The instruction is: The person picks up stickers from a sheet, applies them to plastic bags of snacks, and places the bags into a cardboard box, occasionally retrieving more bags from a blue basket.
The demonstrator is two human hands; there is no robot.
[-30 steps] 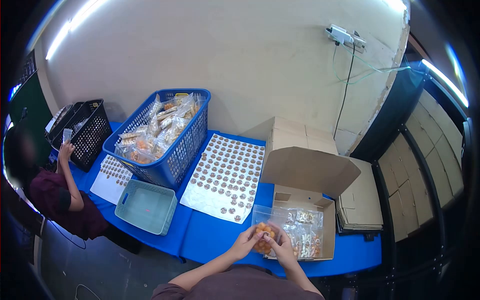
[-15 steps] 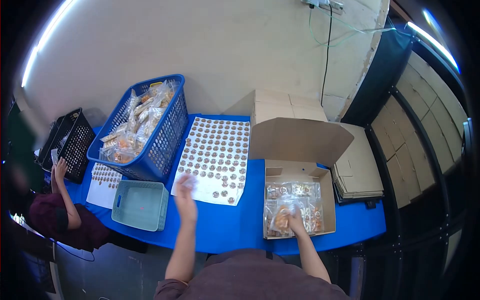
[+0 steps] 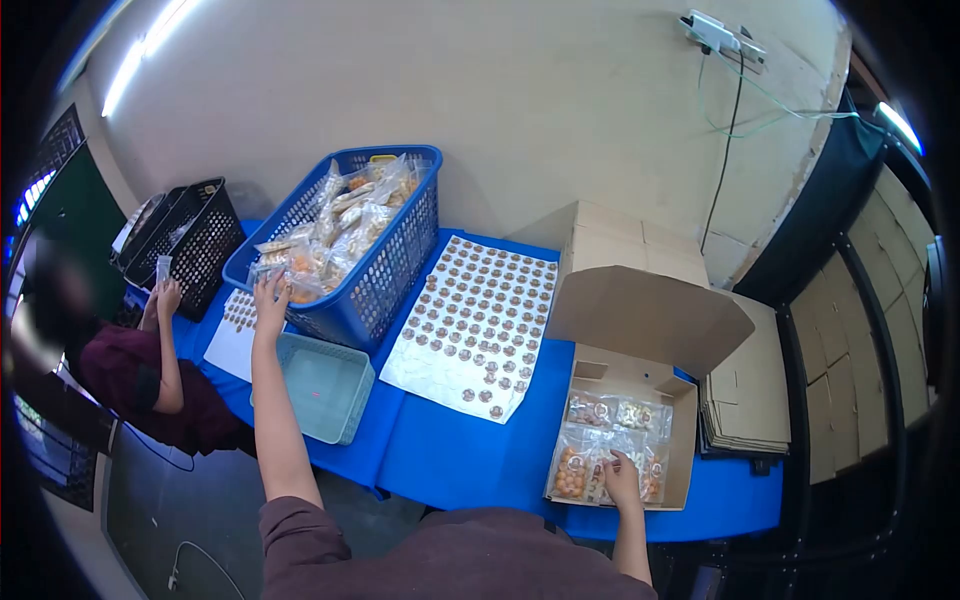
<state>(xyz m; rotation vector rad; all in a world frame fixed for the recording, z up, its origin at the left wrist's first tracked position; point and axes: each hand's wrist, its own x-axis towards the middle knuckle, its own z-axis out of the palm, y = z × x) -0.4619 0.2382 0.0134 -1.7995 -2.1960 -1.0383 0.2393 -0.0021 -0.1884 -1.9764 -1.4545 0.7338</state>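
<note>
My left hand (image 3: 270, 302) reaches to the near left end of a blue perforated basket (image 3: 395, 272), its fingers spread over the clear snack bags (image 3: 350, 220) heaped inside. Whether it grips a bag cannot be made out. On the right, my right hand (image 3: 622, 482) is over an open cardboard box (image 3: 683, 440), fingers loosely apart on the bags packed there. A bag of orange balls (image 3: 570, 475) lies at the box's near left corner, and more clear bags with round stickers fill the rest.
A sheet of round stickers (image 3: 470, 330) lies mid-table, some gone near its front. A green-grey tray (image 3: 325, 385) sits before the basket. Flattened cartons (image 3: 745, 400) are stacked right of the box. At left a co-worker (image 3: 145, 370) holds something small near black crates (image 3: 215, 240).
My left hand has moved left from beside the sticker sheet to the blue basket. The bag of orange balls, held by my right hand before, now lies in the box. The view has shifted.
</note>
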